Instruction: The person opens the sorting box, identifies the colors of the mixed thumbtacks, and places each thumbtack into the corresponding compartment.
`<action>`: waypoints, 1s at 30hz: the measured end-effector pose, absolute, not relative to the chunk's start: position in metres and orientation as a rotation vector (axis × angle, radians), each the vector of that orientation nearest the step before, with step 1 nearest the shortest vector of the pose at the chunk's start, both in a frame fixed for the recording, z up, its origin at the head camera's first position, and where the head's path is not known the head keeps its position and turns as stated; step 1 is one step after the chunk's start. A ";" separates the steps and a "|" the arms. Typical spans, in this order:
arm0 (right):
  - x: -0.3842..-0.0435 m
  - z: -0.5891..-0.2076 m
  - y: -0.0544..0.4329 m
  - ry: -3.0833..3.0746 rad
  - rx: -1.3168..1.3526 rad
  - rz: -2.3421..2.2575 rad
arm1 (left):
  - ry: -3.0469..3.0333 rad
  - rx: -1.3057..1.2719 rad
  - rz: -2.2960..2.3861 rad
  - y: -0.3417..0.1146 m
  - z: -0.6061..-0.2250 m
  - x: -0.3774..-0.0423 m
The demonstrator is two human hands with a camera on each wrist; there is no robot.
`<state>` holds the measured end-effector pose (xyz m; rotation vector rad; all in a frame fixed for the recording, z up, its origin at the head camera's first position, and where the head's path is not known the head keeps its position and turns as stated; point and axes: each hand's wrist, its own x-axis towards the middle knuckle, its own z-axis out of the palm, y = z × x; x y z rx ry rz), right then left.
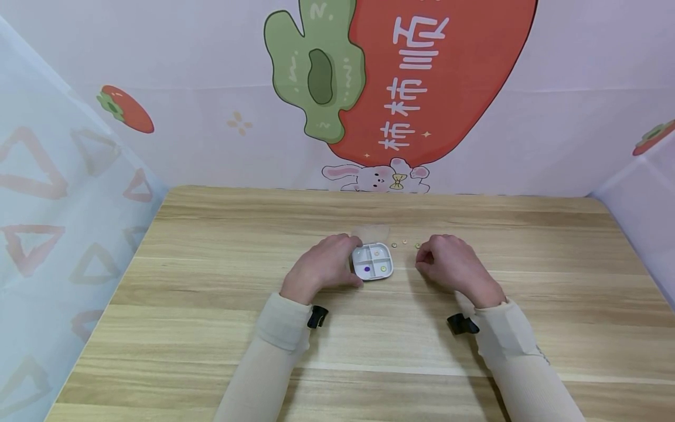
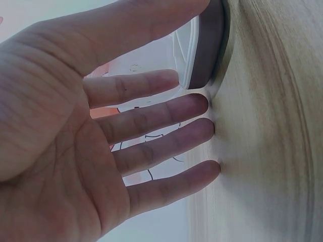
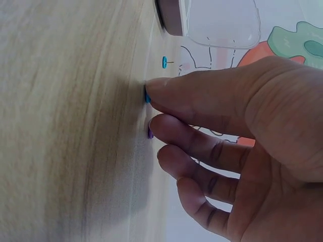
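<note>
A small white box (image 1: 373, 279) with four compartments stands on the table with its clear lid (image 1: 378, 233) folded back. My left hand (image 1: 324, 265) holds its left side between thumb and index finger; the other fingers stretch out with their tips at the table. Small thumbtacks lie in three compartments, among them a purple one (image 1: 367, 269). Right of the box, my right hand (image 1: 452, 265) bends down to the table. Its thumb and index finger pinch a blue thumbtack (image 3: 147, 96), mostly covered by the thumb. Close by the middle fingertip is a purple thumbtack (image 3: 150, 132).
Another blue thumbtack (image 3: 164, 62) lies on its head, pin up, between the right hand and the box. The wooden table (image 1: 211, 264) ends at a printed cloth backdrop (image 1: 211, 146). Black wrist mounts (image 1: 463, 324) sit at both cuffs.
</note>
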<state>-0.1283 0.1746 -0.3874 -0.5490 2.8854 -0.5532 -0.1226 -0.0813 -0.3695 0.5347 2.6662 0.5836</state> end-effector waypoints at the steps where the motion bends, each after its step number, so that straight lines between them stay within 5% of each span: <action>1: -0.128 -0.387 0.174 2.885 -0.546 -0.552 | 2.666 0.534 0.584 -0.081 -0.369 -0.123; 30: -0.127 -0.380 0.173 2.903 -0.544 -0.640 | 2.664 0.531 0.571 -0.081 -0.370 -0.123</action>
